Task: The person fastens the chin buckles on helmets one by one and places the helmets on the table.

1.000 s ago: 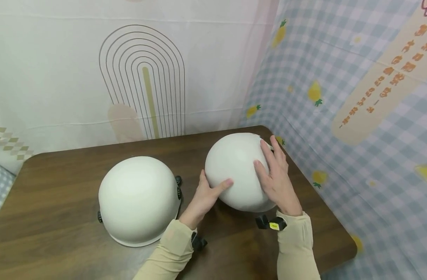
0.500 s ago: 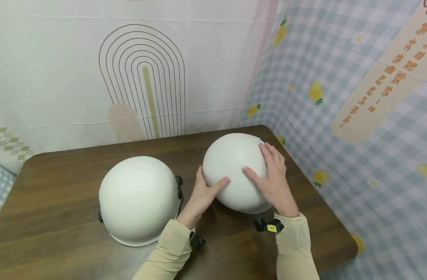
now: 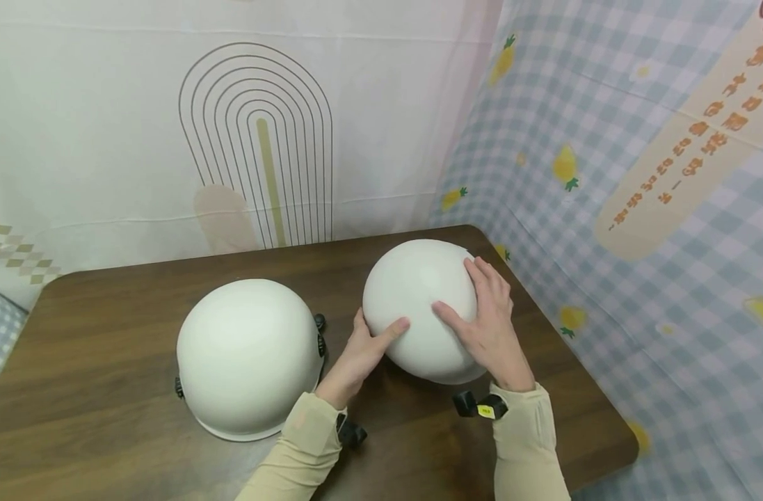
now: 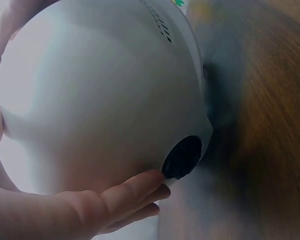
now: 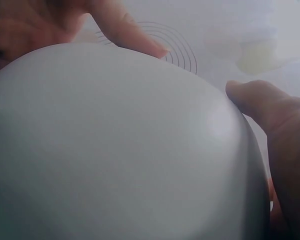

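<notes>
On the right of the table, a white helmet (image 3: 412,282) sits tilted between both hands. My left hand (image 3: 364,353) holds its left side, fingers low along the shell and thumb over the front. My right hand (image 3: 490,334) grips the opposite side, fingers spread over the far right and thumb across the front. The left wrist view shows a black round knob (image 4: 182,157) near the helmet's rim, with my left fingertips right at it, and a row of vent slots (image 4: 160,22). Its smooth shell (image 5: 125,140) fills most of the right wrist view.
A second white helmet (image 3: 246,355), dome up with black fittings on its sides, rests to the left near my left forearm. The brown wooden table (image 3: 106,334) meets a white patterned cloth (image 3: 381,125) behind and a checked cloth (image 3: 606,292) on the right.
The held helmet has turned and shifted slightly left and toward me. My right hand has slid inward over the shell, its thumb now further left. The second helmet stays put.
</notes>
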`<state>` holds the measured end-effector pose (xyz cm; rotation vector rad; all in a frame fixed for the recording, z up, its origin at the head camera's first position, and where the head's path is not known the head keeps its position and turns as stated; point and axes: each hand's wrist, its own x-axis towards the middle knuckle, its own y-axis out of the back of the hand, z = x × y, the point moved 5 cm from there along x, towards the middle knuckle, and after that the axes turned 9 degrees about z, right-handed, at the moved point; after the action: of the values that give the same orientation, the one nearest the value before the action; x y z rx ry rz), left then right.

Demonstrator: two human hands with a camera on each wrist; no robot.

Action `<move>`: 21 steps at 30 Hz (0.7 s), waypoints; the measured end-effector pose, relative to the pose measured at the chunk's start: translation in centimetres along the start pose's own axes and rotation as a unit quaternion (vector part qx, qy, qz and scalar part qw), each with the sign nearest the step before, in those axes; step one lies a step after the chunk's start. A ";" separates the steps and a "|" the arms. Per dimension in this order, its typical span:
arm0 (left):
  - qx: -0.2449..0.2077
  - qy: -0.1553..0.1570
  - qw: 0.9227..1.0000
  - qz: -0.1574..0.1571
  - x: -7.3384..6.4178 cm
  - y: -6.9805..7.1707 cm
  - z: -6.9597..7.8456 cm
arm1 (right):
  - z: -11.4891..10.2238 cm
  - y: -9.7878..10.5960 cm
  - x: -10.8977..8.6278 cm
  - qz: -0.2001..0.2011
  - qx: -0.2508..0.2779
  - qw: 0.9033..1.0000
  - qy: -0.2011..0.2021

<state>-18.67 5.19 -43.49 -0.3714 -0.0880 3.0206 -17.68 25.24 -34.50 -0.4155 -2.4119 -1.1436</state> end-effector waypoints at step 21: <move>0.006 0.005 1.000 0.002 -0.1 0.7 -0.1 | 0.1 -0.4 0.1 -0.012 -0.013 1.000 -0.018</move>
<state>-18.66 4.52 -43.59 -0.3850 -0.0671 3.0221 -17.98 25.02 -34.77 -0.4187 -2.4415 -1.1879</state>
